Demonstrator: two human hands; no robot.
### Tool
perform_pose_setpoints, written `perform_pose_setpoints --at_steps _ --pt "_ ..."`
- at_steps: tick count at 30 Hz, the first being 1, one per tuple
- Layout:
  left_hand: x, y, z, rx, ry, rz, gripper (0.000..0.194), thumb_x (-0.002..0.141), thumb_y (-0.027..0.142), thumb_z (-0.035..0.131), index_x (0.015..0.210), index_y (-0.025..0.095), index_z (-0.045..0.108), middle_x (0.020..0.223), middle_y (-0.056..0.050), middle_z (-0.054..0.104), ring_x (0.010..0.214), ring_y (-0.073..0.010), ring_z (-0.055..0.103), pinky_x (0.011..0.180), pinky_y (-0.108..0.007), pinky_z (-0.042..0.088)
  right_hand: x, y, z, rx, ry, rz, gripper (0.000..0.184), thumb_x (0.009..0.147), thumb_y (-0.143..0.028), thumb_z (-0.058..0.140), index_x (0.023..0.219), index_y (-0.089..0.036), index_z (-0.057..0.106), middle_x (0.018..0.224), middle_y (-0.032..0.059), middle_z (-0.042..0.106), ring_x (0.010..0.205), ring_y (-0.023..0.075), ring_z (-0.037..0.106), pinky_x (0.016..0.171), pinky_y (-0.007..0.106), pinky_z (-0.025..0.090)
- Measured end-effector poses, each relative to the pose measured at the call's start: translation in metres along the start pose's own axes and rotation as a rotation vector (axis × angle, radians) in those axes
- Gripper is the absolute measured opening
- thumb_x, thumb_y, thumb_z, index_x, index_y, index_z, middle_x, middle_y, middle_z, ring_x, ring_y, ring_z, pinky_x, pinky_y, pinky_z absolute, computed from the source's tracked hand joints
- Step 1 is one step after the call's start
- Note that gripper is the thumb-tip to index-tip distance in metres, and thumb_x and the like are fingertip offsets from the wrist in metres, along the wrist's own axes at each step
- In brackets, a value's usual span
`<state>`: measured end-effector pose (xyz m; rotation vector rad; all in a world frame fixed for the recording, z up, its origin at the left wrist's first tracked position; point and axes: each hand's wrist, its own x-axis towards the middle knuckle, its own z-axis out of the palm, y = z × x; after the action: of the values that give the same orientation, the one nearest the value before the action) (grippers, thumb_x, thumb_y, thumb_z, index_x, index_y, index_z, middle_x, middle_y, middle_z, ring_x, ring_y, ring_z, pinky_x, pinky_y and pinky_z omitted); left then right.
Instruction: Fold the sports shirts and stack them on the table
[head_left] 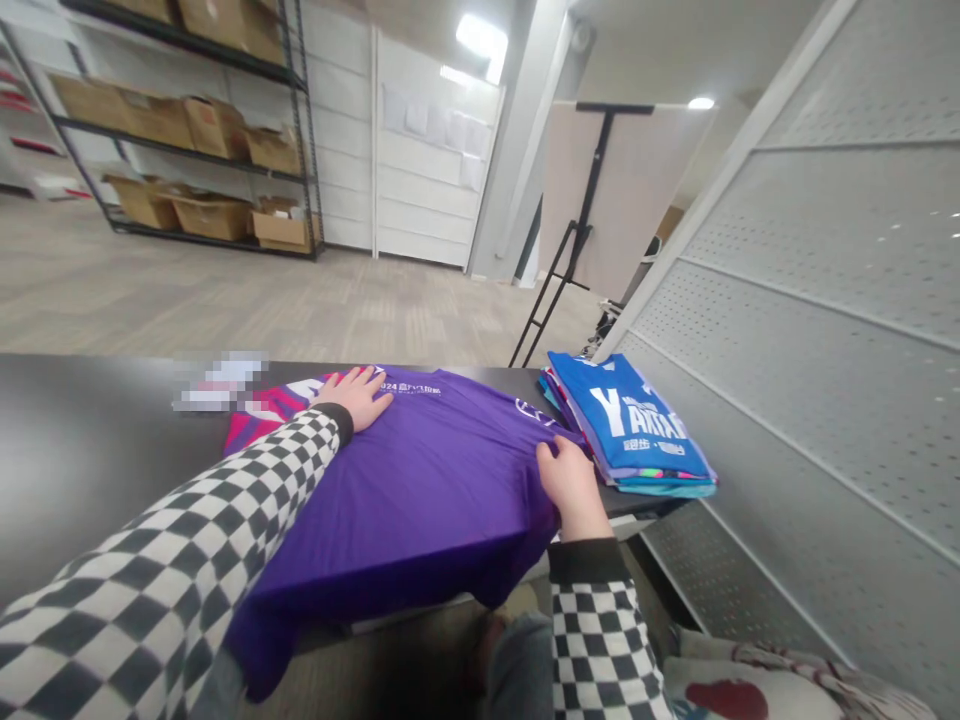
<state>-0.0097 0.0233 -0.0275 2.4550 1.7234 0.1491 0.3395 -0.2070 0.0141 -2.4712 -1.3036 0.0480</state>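
A purple T-shirt with white print and a pink patterned part at its left is spread over the dark table, its lower end hanging past the front edge. My left hand lies flat on the shirt near the printed text, fingers spread. At the shirt's right side, my right hand is closed on the fabric, thumb on top; the other fingers are partly hidden. Just beyond that hand sits a stack of folded shirts, a blue one with white lettering on top.
The dark table carries a blurred-out whitish item at the left. A grey perforated panel borders the right side. Shelves with cardboard boxes stand across the floor, and a board on a black stand is behind the table.
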Motion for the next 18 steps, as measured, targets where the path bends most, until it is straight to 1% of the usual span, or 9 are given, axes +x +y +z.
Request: perform_pose_setpoints --at_steps 2,4,6,8,10,12,14,15,18 --pt "0.001 -0.001 -0.001 0.002 -0.009 -0.002 0.078 0.111 0.064 0.033 0.178 0.024 0.038 0.187 -0.012 0.027 0.173 -0.0370 0.024 0.138 -0.065 0.017 0.008 0.011 -0.011 -0.014 0.020 0.018 0.046 0.107 -0.035 0.049 0.132 -0.008 0.077 0.138 0.0272 0.077 0.134 0.0374 0.072 0.119 0.048 0.050" --pt "0.002 -0.003 -0.001 0.002 -0.005 0.002 0.077 0.111 0.063 0.035 0.177 0.024 0.041 0.187 -0.012 0.029 0.173 -0.0376 0.025 0.138 -0.065 0.018 0.011 0.017 -0.017 0.024 0.100 0.023 0.047 0.106 -0.034 0.047 0.132 -0.008 0.077 0.136 0.0267 0.078 0.132 0.0377 0.073 0.118 0.049 0.050" --pt "0.002 -0.006 0.002 0.004 0.017 0.007 0.077 0.111 0.063 0.036 0.176 0.024 0.042 0.186 -0.012 0.030 0.172 -0.0386 0.026 0.137 -0.066 0.019 0.009 0.017 -0.018 0.134 0.201 -0.063 0.048 0.105 -0.033 0.045 0.134 -0.010 0.076 0.139 0.0237 0.078 0.134 0.0361 0.071 0.121 0.049 0.048" --pt "0.001 -0.009 0.006 0.003 0.043 0.014 0.076 0.110 0.062 0.037 0.175 0.023 0.044 0.186 -0.013 0.032 0.172 -0.0394 0.027 0.137 -0.067 0.019 0.004 0.011 -0.012 0.242 0.236 -0.219 0.048 0.105 -0.029 0.044 0.137 -0.013 0.076 0.143 0.0200 0.076 0.138 0.0320 0.068 0.124 0.045 0.046" --pt "0.001 -0.011 0.012 -0.011 0.064 0.019 0.076 0.109 0.061 0.040 0.174 0.023 0.046 0.184 -0.014 0.035 0.171 -0.0400 0.029 0.136 -0.068 0.021 -0.001 0.002 -0.001 0.242 0.151 -0.285 0.049 0.105 -0.028 0.046 0.141 -0.012 0.075 0.151 0.0197 0.072 0.144 0.0305 0.065 0.127 0.043 0.045" --pt "0.003 -0.013 0.014 -0.040 0.107 0.027 0.074 0.107 0.058 0.044 0.171 0.022 0.051 0.182 -0.016 0.039 0.169 -0.0413 0.034 0.135 -0.069 0.024 -0.005 -0.005 0.009 0.133 0.011 -0.231 0.051 0.104 -0.030 0.052 0.148 -0.011 0.072 0.162 0.0215 0.064 0.152 0.0346 0.058 0.129 0.048 0.042" --pt "0.007 -0.015 0.007 -0.080 0.221 0.039 0.070 0.105 0.052 0.048 0.166 0.021 0.057 0.179 -0.018 0.044 0.167 -0.0427 0.036 0.134 -0.070 0.026 -0.006 -0.008 0.018 0.024 -0.087 -0.177 0.056 0.105 -0.036 0.056 0.153 -0.010 0.068 0.170 0.0224 0.056 0.158 0.0398 0.051 0.131 0.054 0.039" --pt "0.008 -0.016 -0.002 -0.107 0.305 0.042 0.067 0.104 0.048 0.049 0.163 0.020 0.061 0.176 -0.019 0.049 0.165 -0.0425 0.040 0.133 -0.068 0.028 -0.007 -0.008 0.020 -0.007 -0.108 -0.175 0.058 0.106 -0.039 0.057 0.155 -0.011 0.067 0.172 0.0220 0.053 0.160 0.0410 0.049 0.132 0.056 0.037" --pt "0.003 -0.027 -0.045 -0.200 0.595 -0.020 0.057 0.099 0.036 0.050 0.148 0.014 0.070 0.156 -0.021 0.068 0.150 -0.0383 0.058 0.129 -0.056 0.039 -0.005 -0.005 0.024 -0.037 -0.108 -0.199 0.060 0.108 -0.044 0.055 0.156 -0.010 0.066 0.173 0.0212 0.053 0.161 0.0417 0.047 0.132 0.056 0.036"
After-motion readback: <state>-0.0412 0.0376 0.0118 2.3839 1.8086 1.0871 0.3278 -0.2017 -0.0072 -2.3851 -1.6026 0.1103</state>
